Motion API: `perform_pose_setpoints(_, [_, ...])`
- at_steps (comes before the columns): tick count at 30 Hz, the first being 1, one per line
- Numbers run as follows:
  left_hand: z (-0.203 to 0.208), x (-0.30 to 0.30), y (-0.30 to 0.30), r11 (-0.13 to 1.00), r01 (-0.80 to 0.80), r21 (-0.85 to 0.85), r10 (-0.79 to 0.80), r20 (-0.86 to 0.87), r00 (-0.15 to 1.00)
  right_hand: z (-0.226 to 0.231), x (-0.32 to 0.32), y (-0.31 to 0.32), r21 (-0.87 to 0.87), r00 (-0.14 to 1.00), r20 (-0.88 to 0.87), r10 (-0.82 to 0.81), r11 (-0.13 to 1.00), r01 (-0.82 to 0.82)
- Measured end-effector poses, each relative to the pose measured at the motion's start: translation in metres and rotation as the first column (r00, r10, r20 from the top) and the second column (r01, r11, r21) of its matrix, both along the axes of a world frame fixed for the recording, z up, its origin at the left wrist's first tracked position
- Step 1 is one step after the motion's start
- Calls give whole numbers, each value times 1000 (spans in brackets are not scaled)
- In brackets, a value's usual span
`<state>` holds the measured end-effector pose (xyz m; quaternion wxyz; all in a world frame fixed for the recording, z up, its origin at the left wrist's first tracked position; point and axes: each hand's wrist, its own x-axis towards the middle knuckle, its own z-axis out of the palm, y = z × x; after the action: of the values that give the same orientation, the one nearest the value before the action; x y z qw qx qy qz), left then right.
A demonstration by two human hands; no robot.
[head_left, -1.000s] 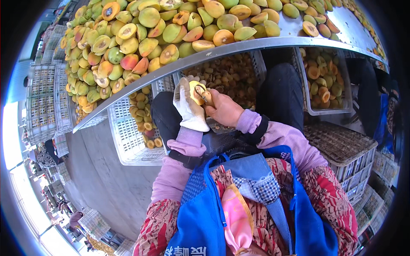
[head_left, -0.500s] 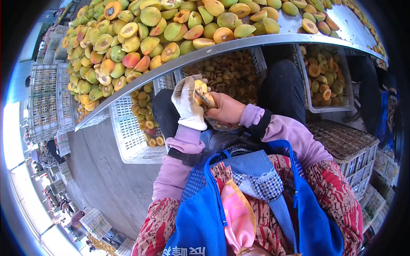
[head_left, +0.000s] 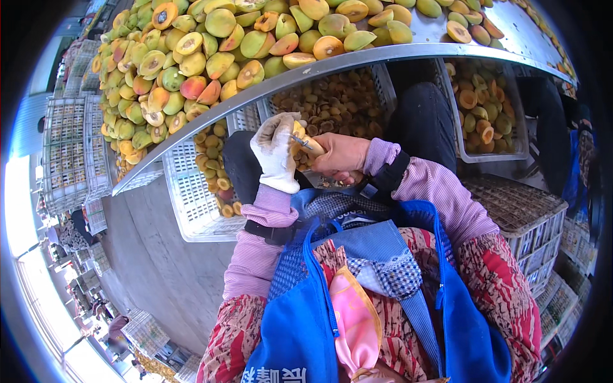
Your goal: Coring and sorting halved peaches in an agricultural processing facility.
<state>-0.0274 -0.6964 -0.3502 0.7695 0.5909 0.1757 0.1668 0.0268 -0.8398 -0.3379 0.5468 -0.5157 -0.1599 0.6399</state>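
My left hand (head_left: 273,152), in a stained white glove, is closed around a yellow peach half (head_left: 295,148), which is mostly hidden by the fingers and the tool. My bare right hand (head_left: 341,155) grips a small pitting knife (head_left: 312,146) with a pale handle and a short metal tip. That tip lies against the fruit, between the two hands. Both hands are over my lap, just below the table's metal edge (head_left: 332,67). Beneath and beyond them stands a crate filled with brownish fruit pieces (head_left: 338,99).
Green, yellow and red peaches (head_left: 191,70), many cut in half, are heaped on the metal table. A white crate (head_left: 191,198) with fruit halves stands at my left, another crate (head_left: 491,157) at my right. Stacked crates (head_left: 533,223) stand farther right; more (head_left: 64,153) rise at far left.
Both hands have shifted slightly left, and my right hand has turned a little, showing more of the knife's pale handle. The fruit is still in my left hand.
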Motion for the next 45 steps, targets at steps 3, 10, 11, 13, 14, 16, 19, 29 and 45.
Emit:
perform_pose_setpoints(3, [-7, -3, 0, 899, -71, 431, 20, 121, 992, -3, -5, 3, -11, 1000, 0, 11, 1000, -11])
perform_pose_setpoints(10, [6, -3, 10, 967, 176, -182, -179, 2, 984, 0, 1, -5, 84, 978, -206, 31, 996, -14])
perform_pose_setpoints(11, [6, -4, 11, 976, 182, -122, -184, -9, 983, 2, 1, -4, 59, 978, -208, 32, 998, -20])
perform_pose_setpoints(13, [4, -5, 9, 985, 166, -39, -167, -32, 985, 1, -3, -1, 10, 999, -42, 21, 1000, -20])
perform_pose_setpoints(14, [3, -5, 8, 987, 134, -90, -140, -63, 988, -1, -7, 1, -41, 992, 126, 17, 999, -12])
perform_pose_setpoints(16, [-4, -2, 9, 956, 58, -286, -87, -91, 992, -26, -24, 14, -32, 913, 396, -97, 992, 119])
perform_pose_setpoints(19, [-7, 0, 3, 957, -73, -281, 39, -128, 991, -33, -28, 20, -8, 673, 727, -137, 978, 208])
perform_pose_setpoints(29, [0, 5, 1, 947, -58, -315, 41, -60, 997, 3, -18, 10, -45, 934, 304, -185, 977, 208])
perform_pose_setpoints(45, [-11, 8, 3, 932, -110, -345, 83, -93, 992, -10, -24, 22, -74, 586, 795, -157, 933, 351])
